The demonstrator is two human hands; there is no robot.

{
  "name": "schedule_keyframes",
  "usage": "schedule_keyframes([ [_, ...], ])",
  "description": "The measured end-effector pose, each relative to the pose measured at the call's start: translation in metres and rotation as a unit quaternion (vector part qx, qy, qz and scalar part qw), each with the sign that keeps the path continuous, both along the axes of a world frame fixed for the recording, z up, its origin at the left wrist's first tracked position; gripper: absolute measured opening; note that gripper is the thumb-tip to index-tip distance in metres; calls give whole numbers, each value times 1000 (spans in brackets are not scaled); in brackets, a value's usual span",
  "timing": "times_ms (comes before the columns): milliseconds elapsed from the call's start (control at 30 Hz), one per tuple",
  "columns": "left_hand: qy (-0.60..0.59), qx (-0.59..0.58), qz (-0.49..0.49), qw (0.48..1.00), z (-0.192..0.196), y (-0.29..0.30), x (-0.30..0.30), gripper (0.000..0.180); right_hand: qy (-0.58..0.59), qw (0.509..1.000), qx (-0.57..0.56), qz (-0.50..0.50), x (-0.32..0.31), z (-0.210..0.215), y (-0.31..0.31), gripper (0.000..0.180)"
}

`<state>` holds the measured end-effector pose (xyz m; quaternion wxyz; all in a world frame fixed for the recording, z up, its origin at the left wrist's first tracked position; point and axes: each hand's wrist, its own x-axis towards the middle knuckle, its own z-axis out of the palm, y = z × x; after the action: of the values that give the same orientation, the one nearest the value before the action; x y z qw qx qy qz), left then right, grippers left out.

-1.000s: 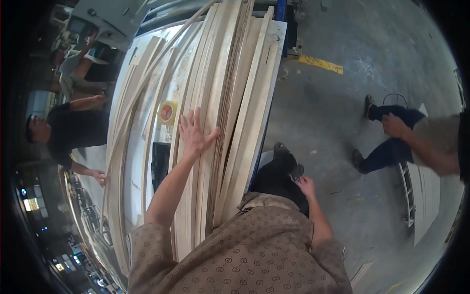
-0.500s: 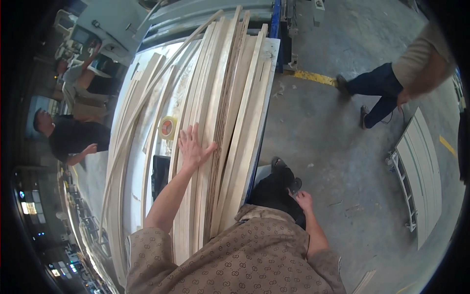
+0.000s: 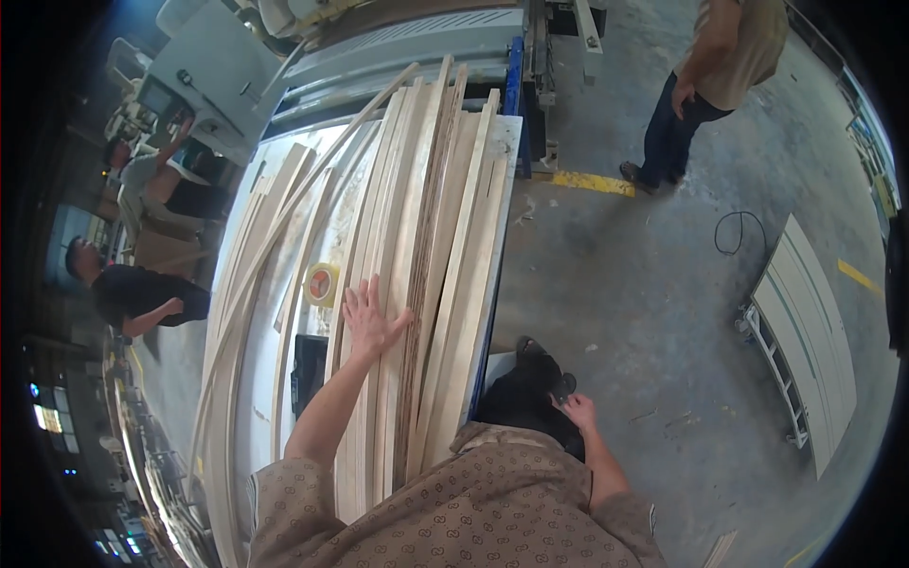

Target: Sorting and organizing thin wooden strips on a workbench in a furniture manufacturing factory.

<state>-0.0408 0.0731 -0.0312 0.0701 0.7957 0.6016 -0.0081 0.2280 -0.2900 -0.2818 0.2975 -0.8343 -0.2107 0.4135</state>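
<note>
My left hand (image 3: 371, 320) lies flat, fingers spread, on a stack of long thin pale wood strips (image 3: 440, 227) that runs lengthwise along a white worktable (image 3: 284, 218). My right hand (image 3: 578, 410) hangs low by my side, next to my dark trouser leg, fingers loosely curled; whether it holds something small I cannot tell. A roll of yellow tape (image 3: 322, 282) lies on the table just left of my left hand. More bent strips (image 3: 237, 312) sit along the table's left side.
A grey machine (image 3: 398, 38) stands at the table's far end. One person (image 3: 710, 85) stands on the concrete floor at upper right, another person (image 3: 133, 293) at left. A white panel rack (image 3: 805, 331) and a black cable (image 3: 739, 232) lie right.
The view has tilted so the table sits lower in frame. The person on the right walked from the right edge toward the far end. My left hand stays flat on the strips.
</note>
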Motion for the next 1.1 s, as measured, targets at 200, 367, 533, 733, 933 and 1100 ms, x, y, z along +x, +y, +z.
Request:
schedule_keyframes([
  [200, -6, 3, -1, 1000, -3, -1, -4, 99, 12, 999, 25, -19, -1, -2, 1, 29],
  [367, -10, 4, -5, 1000, -4, 0, -2, 99, 17, 999, 26, -22, 0, -6, 2, 28],
  [533, -15, 5, -1, 1000, -2, 0, -4, 100, 21, 999, 28, -14, -1, -11, 5, 28],
  [733, -18, 6, -3, 1000, -1, 1, 0, 100, 5, 999, 35, -5, -1, -22, 5, 28],
  [933, -15, 6, 0, 1000, -1, -1, -4, 98, 70, 997, -3, -12, -1, 7, 16, 29],
  [1100, -16, 17, -5, 1000, -2, -1, -3, 100, 102, 994, -2, -39, 0, 29, 20, 29],
])
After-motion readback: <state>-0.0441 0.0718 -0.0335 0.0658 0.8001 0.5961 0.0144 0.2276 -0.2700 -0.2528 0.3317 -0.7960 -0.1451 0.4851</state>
